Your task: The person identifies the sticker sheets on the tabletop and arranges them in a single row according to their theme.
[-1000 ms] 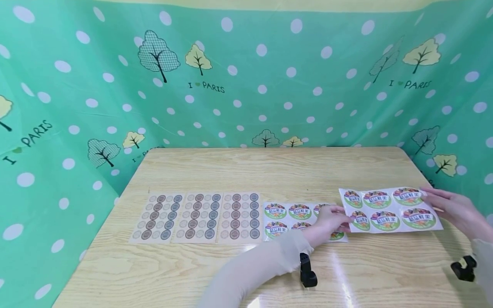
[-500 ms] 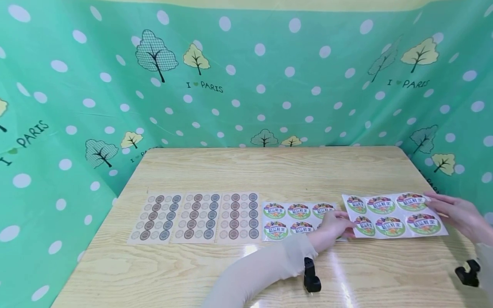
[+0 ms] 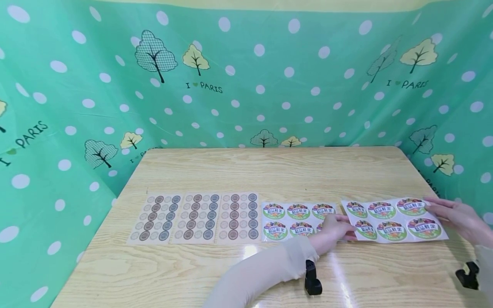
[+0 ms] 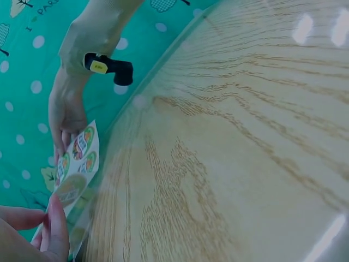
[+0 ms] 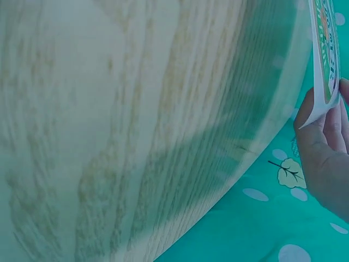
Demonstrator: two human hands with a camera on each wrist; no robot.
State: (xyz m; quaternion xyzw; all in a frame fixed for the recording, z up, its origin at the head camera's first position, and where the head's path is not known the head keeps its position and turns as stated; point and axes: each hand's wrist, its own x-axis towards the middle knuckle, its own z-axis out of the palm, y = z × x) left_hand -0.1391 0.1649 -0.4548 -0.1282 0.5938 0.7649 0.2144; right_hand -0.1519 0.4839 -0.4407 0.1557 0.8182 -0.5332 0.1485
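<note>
Both hands hold a white sheet of round fruit-label stickers (image 3: 393, 220) by its two short ends, close over the right part of the table. My left hand (image 3: 333, 232) pinches its left edge between thumb and fingers, as the left wrist view also shows at close range. At the other end, my right hand (image 3: 458, 216) grips the right edge; in the right wrist view the sheet's corner (image 5: 313, 115) curls between thumb and fingers. A matching sticker sheet (image 3: 288, 219) lies flat just left of it, partly covered by my left hand and forearm.
Left of the fruit stickers lie three beige sheets with small round brown and grey stickers: a near one (image 3: 239, 218), a middle one (image 3: 197, 218) and a far-left one (image 3: 154, 218). The wooden table (image 3: 269, 171) ends at a green dotted curtain (image 3: 246, 77).
The held sticker sheet has come down and a little to the right, nearer the table, with both hands still gripping it. The flat sheets have stayed in place.
</note>
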